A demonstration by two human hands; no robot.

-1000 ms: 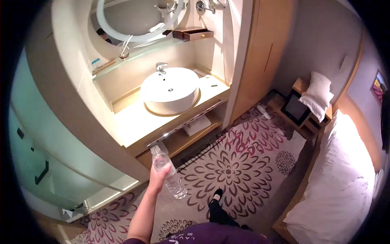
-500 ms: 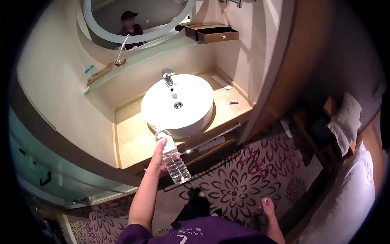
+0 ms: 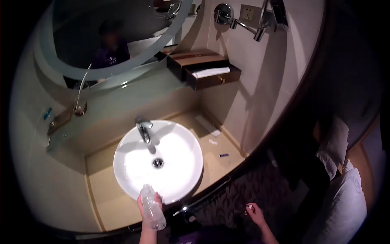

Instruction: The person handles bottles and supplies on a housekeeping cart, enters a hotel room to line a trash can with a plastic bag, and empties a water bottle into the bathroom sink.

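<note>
My left hand [image 3: 141, 208] is wrapped round a clear plastic bottle [image 3: 152, 211], whose neck points forward over the near rim of the white round sink [image 3: 185, 179]. No cap shows on the bottle's mouth. The chrome faucet [image 3: 143, 131] stands at the back of the basin, with the drain [image 3: 158, 163] in front of it. My right hand [image 3: 254, 213] hangs low on the right, away from the counter, its fingers closed on a small white cap-like piece [image 3: 250, 207].
A brown box with an open drawer [image 3: 213, 79] stands on the glass shelf [image 3: 134, 91] below the round mirror [image 3: 93, 73]. A glass [image 3: 81, 109] and a small tray [image 3: 60, 121] sit farther left. Small items, one a blue strip [image 3: 224, 155], lie on the counter's right. White bedding [image 3: 345, 203] is at far right.
The view has moved closer to the sink and mirror. The bottle in my left hand has come nearer the basin, its neck now over the rim. My right hand stays low and closed.
</note>
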